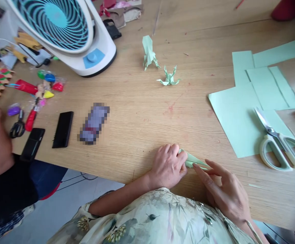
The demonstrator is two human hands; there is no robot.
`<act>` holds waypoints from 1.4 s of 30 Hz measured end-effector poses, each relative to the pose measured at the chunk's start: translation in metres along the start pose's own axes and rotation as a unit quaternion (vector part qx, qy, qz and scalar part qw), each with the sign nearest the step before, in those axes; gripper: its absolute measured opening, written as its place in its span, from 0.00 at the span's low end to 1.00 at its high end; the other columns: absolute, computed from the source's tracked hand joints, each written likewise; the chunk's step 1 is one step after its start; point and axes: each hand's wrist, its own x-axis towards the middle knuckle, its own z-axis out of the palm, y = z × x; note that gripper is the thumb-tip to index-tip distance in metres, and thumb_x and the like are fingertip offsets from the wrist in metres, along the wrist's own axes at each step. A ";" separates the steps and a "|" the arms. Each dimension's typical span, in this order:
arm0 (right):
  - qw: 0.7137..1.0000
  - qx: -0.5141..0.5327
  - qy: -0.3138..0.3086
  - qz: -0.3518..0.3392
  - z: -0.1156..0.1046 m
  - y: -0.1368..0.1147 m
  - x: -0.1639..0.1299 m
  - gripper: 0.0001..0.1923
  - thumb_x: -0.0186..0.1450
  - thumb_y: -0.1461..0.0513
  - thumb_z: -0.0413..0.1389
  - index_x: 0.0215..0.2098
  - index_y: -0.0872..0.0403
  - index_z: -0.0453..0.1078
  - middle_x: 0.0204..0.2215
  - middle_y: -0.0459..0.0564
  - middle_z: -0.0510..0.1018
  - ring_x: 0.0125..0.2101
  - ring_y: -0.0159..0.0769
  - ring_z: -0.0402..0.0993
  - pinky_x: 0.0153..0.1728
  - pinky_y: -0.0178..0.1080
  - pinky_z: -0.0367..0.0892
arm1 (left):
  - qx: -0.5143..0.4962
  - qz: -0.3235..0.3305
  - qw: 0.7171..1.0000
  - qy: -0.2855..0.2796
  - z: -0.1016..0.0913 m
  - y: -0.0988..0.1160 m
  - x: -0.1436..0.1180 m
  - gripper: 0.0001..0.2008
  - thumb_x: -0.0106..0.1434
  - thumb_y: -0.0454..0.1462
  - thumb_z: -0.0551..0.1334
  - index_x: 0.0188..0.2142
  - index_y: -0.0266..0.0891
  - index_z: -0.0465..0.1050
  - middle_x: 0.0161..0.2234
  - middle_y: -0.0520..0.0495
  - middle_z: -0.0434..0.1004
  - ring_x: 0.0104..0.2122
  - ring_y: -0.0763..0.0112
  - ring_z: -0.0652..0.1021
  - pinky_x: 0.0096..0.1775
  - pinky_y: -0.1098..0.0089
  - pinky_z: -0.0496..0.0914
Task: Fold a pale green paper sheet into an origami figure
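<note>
While the left hand (pixel 168 166) curled closed around one end of a small folded green paper piece (pixel 194 161), the right hand (pixel 223 189) pressed extended fingertips onto its other end, palm otherwise holding nothing. The piece lay flat near the front edge of the wooden table (pixel 142 112). Two finished green paper figures (pixel 150 54) stood well beyond; green sheets (pixel 239 118) and scissors (pixel 279 142) lay to the right.
</note>
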 end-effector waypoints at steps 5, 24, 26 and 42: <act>0.979 -0.152 -0.018 -0.135 -0.002 0.002 0.000 0.27 0.69 0.68 0.49 0.63 0.39 0.65 0.54 0.52 0.76 0.32 0.39 0.72 0.32 0.44 0.67 | -0.004 -0.001 1.000 0.004 0.001 -0.001 -0.001 0.03 0.64 0.38 0.58 0.35 0.41 0.67 0.35 0.47 0.65 0.37 0.62 0.70 0.37 0.63 0.65; 0.994 -0.068 -0.068 -0.052 -0.002 -0.007 0.004 0.31 0.61 0.75 0.51 0.58 0.43 0.70 0.65 0.56 0.64 0.42 0.43 0.71 0.40 0.47 0.66 | -0.040 -0.016 0.999 -0.019 -0.005 -0.006 -0.013 0.06 0.71 0.33 0.51 0.39 0.40 0.65 0.39 0.45 0.71 0.39 0.62 0.71 0.41 0.61 0.65; 0.995 -0.064 -0.063 -0.052 -0.003 -0.009 0.006 0.31 0.61 0.75 0.52 0.58 0.44 0.70 0.65 0.57 0.64 0.42 0.42 0.70 0.40 0.47 0.66 | -0.038 -0.023 0.999 -0.006 -0.004 -0.008 -0.012 0.06 0.72 0.33 0.52 0.40 0.40 0.66 0.39 0.46 0.72 0.40 0.62 0.72 0.41 0.61 0.65; 0.996 -0.049 -0.053 -0.045 -0.004 -0.015 0.011 0.33 0.60 0.75 0.50 0.59 0.45 0.70 0.65 0.57 0.63 0.42 0.43 0.69 0.42 0.49 0.68 | 0.100 0.249 0.963 0.018 0.011 -0.025 -0.046 0.36 0.72 0.55 0.46 0.68 0.31 0.55 0.70 0.37 0.53 0.71 0.54 0.50 0.67 0.54 0.50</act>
